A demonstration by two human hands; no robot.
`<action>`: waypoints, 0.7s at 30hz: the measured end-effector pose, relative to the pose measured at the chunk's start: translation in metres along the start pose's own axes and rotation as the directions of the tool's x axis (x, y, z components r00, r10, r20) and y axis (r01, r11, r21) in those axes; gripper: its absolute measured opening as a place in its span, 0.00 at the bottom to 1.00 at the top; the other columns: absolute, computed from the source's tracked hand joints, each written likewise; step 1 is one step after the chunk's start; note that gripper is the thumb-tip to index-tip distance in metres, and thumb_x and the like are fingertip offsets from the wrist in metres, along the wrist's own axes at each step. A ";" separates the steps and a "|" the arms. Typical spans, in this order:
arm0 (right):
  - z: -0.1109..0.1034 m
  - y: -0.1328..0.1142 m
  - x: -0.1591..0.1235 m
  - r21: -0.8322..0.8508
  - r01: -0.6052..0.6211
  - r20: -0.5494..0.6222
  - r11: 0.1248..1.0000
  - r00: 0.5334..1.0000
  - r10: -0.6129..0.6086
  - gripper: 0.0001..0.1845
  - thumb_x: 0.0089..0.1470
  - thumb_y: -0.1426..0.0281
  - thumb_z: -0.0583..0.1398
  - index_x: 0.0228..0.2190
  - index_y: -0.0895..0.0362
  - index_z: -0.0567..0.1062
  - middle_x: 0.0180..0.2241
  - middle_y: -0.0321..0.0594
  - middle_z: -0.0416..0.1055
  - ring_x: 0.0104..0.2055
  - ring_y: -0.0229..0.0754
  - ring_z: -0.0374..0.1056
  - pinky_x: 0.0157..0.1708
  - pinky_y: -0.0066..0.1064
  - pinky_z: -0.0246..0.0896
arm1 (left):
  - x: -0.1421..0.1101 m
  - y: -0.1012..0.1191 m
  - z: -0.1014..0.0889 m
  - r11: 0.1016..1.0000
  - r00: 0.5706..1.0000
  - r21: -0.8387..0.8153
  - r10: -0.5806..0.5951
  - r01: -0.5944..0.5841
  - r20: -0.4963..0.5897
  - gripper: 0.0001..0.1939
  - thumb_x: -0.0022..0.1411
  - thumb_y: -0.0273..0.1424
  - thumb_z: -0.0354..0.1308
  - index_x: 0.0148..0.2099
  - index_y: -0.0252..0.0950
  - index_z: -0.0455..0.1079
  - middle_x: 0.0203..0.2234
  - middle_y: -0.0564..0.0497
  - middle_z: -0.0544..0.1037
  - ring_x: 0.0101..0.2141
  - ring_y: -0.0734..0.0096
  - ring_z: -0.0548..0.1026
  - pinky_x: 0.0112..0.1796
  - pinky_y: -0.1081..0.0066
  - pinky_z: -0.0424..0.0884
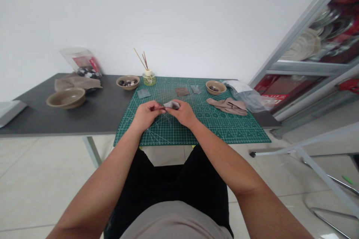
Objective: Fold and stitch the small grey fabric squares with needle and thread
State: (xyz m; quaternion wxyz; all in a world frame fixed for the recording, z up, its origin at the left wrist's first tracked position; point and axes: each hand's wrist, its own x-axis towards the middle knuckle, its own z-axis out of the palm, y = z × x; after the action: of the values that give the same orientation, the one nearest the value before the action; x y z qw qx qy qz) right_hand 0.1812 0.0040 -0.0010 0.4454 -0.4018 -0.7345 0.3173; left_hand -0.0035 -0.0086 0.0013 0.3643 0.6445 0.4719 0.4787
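Both forearms reach out over the green cutting mat (196, 127), left hand (146, 114) and right hand (183, 113) close together, fingertips pinched on one small grey fabric piece (171, 105).

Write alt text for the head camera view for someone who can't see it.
Both hands, left and right, pinch a small grey cloth above a green cutting mat on a dark table. Bowls, a reed diffuser and more cloth pieces lie around.
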 end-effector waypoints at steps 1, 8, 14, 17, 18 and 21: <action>0.000 0.000 0.000 -0.006 0.002 -0.001 1.000 1.000 -0.002 0.12 0.52 0.60 0.63 0.31 0.56 0.77 0.26 0.32 0.71 0.29 0.36 0.63 0.32 0.27 0.55 | 0.000 0.000 0.000 1.000 1.000 0.000 0.001 -0.001 0.001 0.10 0.48 0.35 0.66 0.25 0.38 0.69 0.28 0.52 0.78 0.34 0.68 0.75 0.41 0.66 0.70; 0.000 -0.005 -0.001 -0.084 0.000 0.013 0.996 1.000 0.001 0.12 0.52 0.60 0.62 0.29 0.56 0.77 0.25 0.33 0.70 0.29 0.36 0.63 0.32 0.28 0.55 | 0.000 -0.001 0.000 0.997 1.000 0.065 0.029 -0.029 0.005 0.09 0.49 0.34 0.65 0.24 0.38 0.69 0.28 0.52 0.78 0.34 0.67 0.75 0.41 0.65 0.70; 0.000 -0.005 -0.002 -0.107 -0.003 -0.028 0.994 1.000 0.000 0.11 0.51 0.61 0.62 0.28 0.56 0.74 0.25 0.32 0.70 0.28 0.36 0.63 0.32 0.27 0.56 | 0.003 -0.005 0.001 1.000 0.999 0.029 0.001 0.001 -0.043 0.07 0.48 0.33 0.66 0.28 0.37 0.71 0.27 0.53 0.77 0.30 0.70 0.74 0.37 0.68 0.70; 0.001 -0.003 -0.001 -0.098 -0.023 -0.074 0.995 0.997 0.016 0.09 0.52 0.62 0.61 0.33 0.55 0.73 0.28 0.33 0.71 0.30 0.38 0.65 0.34 0.28 0.58 | 0.005 -0.008 0.001 0.998 0.986 -0.062 -0.015 0.005 -0.165 0.12 0.48 0.32 0.65 0.38 0.37 0.74 0.28 0.54 0.77 0.30 0.71 0.74 0.37 0.69 0.71; 0.001 -0.002 0.000 -0.089 -0.039 -0.089 0.995 0.996 0.031 0.10 0.52 0.63 0.60 0.35 0.55 0.73 0.30 0.34 0.72 0.32 0.38 0.66 0.35 0.29 0.59 | 0.006 -0.008 0.000 0.997 0.979 -0.078 -0.023 0.007 -0.203 0.14 0.49 0.32 0.65 0.41 0.37 0.74 0.29 0.53 0.77 0.30 0.71 0.74 0.38 0.68 0.71; 0.002 0.003 0.003 -0.059 -0.088 -0.136 0.994 0.987 0.079 0.15 0.50 0.67 0.59 0.42 0.54 0.69 0.36 0.36 0.74 0.35 0.40 0.69 0.38 0.32 0.61 | 0.007 -0.005 0.001 0.991 0.960 -0.131 -0.072 0.037 -0.272 0.14 0.52 0.34 0.62 0.42 0.36 0.76 0.32 0.50 0.79 0.30 0.70 0.75 0.39 0.66 0.72</action>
State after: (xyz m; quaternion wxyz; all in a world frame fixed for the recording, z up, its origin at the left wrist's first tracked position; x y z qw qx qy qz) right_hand 0.1790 0.0076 -0.0031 0.4665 -0.4670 -0.6955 0.2839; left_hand -0.0038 -0.0006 -0.0021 0.3476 0.5342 0.5047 0.5824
